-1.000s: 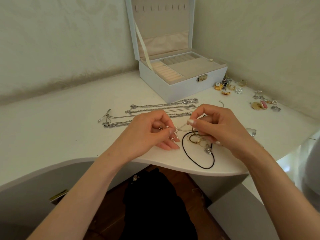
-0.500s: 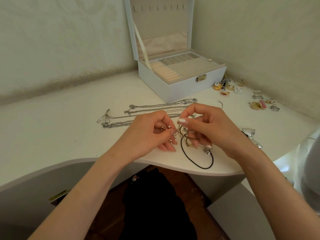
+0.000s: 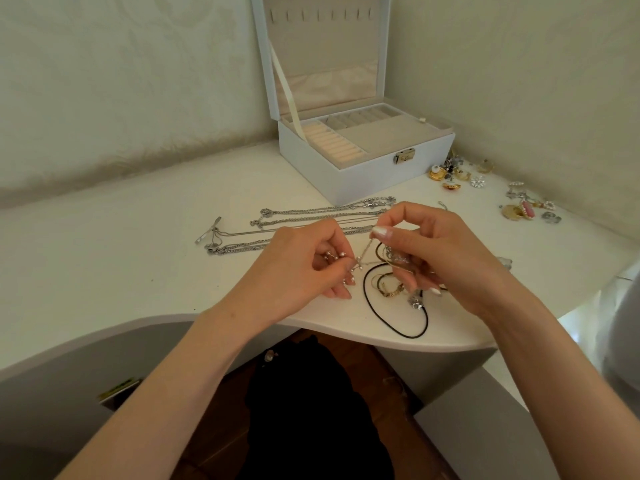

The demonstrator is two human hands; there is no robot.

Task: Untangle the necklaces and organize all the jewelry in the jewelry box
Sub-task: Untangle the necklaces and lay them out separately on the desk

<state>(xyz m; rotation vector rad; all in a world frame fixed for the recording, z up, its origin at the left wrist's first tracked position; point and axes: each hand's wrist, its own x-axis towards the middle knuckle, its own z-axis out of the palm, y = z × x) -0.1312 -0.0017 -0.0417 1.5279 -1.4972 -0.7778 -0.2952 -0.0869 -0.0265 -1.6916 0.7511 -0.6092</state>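
My left hand (image 3: 304, 263) and my right hand (image 3: 440, 258) meet over the white table's front edge, each pinching part of a tangled thin silver chain (image 3: 367, 252) stretched between them. Under my right hand lies a knot of gold pieces (image 3: 389, 289) and a black cord necklace (image 3: 398, 317) with a silver pendant. Several silver chains (image 3: 311, 220) are laid out straight behind my hands. The white jewelry box (image 3: 346, 168) stands open at the back, with its beige compartments showing nothing inside.
Loose earrings and brooches (image 3: 453, 176) lie to the right of the box, more (image 3: 526, 211) near the right wall. A clear ornament (image 3: 504, 263) peeks out behind my right wrist. The table (image 3: 104, 258) sits in a wall corner; below its curved edge is dark clothing.
My right hand has lifted its end of the thin chain up and slightly right, pulling it taut away from my left hand. The gold pieces on the table are visible again.
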